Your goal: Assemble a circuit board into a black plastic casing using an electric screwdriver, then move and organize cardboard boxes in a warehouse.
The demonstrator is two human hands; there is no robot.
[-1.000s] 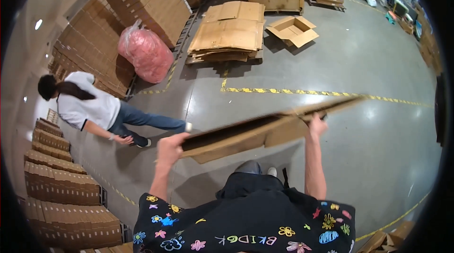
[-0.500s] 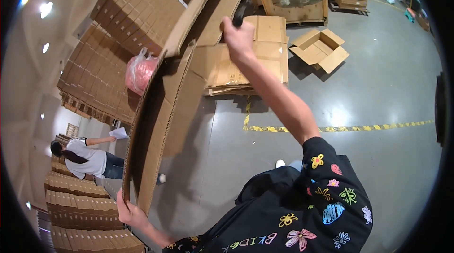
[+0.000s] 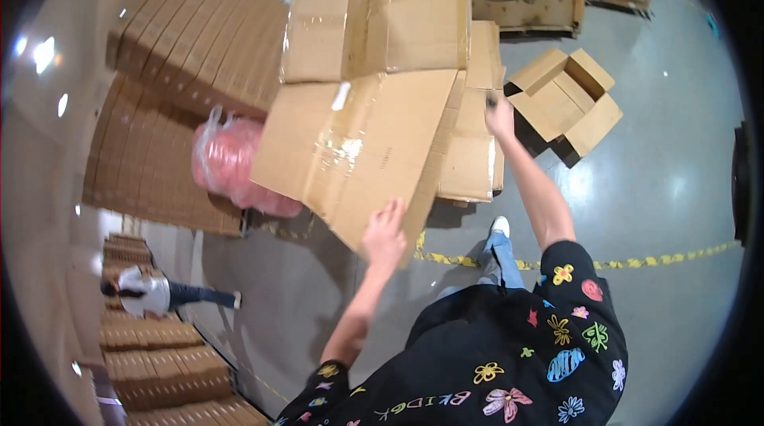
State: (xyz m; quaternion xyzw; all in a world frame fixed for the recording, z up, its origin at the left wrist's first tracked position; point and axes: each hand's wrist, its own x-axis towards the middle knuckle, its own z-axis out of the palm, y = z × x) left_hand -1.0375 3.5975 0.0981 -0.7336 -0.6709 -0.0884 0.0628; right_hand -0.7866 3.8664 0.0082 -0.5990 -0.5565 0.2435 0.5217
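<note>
Cardboard sheet [image 3: 358, 139] now shows broad face; right hand [image 3: 499, 117] apart.

Across the front of your black shirt [image 3: 509, 330] runs a row of coloured, outlined capital letters [image 3: 422, 408]. The faint small print [image 3: 387, 158] on your flattened cardboard [image 3: 406, 119], like the pale marks on the stacked cartons [image 3: 171, 368], is too small to read.

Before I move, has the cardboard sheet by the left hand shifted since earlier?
Yes: the sheet went forward, from short of the cardboard stack to overlapping it in view.
</note>
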